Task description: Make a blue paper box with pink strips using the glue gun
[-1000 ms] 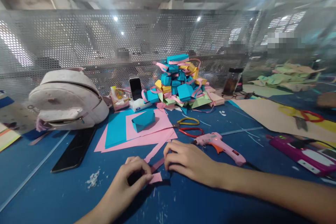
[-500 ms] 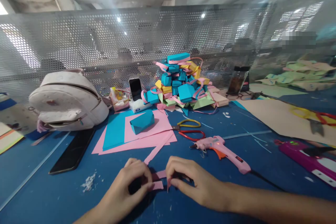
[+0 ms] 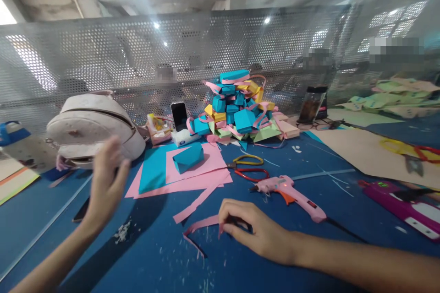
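One pink strip (image 3: 204, 223) in right hand (image 3: 257, 233)

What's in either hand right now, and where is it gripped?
The right hand holds the bent pink strip by its right end. The left hand, raised and blurred, shows nothing held.

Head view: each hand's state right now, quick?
Left hand: open, blurred, nothing visible in it.
Right hand: closed, pinching one end of a bent pink paper strip.
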`<action>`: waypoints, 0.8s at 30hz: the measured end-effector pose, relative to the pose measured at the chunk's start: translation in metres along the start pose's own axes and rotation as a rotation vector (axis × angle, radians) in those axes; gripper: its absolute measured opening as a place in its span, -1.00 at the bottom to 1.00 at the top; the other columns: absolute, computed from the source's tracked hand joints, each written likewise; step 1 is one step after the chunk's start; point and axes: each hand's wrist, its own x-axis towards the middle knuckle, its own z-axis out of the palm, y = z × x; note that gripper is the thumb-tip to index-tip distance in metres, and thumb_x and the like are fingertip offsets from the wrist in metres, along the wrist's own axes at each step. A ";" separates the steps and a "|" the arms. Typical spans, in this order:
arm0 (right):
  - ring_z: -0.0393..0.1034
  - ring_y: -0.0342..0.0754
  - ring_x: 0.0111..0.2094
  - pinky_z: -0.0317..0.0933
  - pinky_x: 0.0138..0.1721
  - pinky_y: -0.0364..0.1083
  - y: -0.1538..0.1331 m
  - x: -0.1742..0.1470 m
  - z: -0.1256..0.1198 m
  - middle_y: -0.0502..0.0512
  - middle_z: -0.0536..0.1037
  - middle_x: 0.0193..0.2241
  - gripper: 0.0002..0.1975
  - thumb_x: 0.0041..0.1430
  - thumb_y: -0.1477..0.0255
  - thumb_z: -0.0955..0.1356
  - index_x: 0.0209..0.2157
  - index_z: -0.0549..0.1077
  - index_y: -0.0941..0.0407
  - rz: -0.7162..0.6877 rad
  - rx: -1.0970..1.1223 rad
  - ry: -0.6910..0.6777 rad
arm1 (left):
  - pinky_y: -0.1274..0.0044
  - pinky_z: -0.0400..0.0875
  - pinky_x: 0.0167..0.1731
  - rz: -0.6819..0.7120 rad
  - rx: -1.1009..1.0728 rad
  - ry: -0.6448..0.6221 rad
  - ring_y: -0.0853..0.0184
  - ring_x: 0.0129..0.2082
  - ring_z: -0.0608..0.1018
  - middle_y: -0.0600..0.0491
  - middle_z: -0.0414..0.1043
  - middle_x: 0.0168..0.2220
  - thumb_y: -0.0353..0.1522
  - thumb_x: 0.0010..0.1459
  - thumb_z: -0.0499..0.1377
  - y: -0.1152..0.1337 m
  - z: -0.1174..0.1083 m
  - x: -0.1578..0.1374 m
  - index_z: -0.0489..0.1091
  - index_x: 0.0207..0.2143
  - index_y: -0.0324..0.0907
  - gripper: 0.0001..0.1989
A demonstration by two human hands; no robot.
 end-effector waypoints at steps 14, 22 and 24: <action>0.30 -0.15 -0.34 0.19 -0.29 -0.13 0.004 -0.001 -0.002 0.01 0.42 -0.33 -0.92 0.30 0.51 0.28 -0.28 0.41 0.13 -0.010 -0.069 -0.044 | 0.37 0.16 -0.05 0.277 -0.296 -1.105 0.22 -0.08 0.47 0.10 0.53 -0.16 -0.21 0.15 0.34 0.053 0.040 -0.041 0.51 -0.28 -0.03 -0.86; 0.31 -0.13 -0.30 0.19 -0.25 -0.13 0.002 0.003 -0.001 0.01 0.42 -0.34 -0.92 0.30 0.51 0.30 -0.28 0.44 0.12 -0.019 -0.130 -0.030 | 0.42 0.16 -0.20 0.126 -0.261 -1.023 0.30 -0.31 0.46 0.11 0.52 -0.33 -0.34 0.32 0.13 0.061 0.052 -0.058 0.45 -0.35 -0.10 -0.83; 0.31 -0.14 -0.33 0.19 -0.28 -0.14 0.002 0.005 0.001 0.00 0.42 -0.35 -0.92 0.31 0.49 0.31 -0.26 0.45 0.11 0.020 -0.092 0.002 | 0.45 0.18 -0.28 0.052 -0.240 -0.967 0.28 -0.33 0.40 0.07 0.48 -0.35 -0.31 0.36 0.05 0.065 0.052 -0.062 0.40 -0.33 -0.12 -0.80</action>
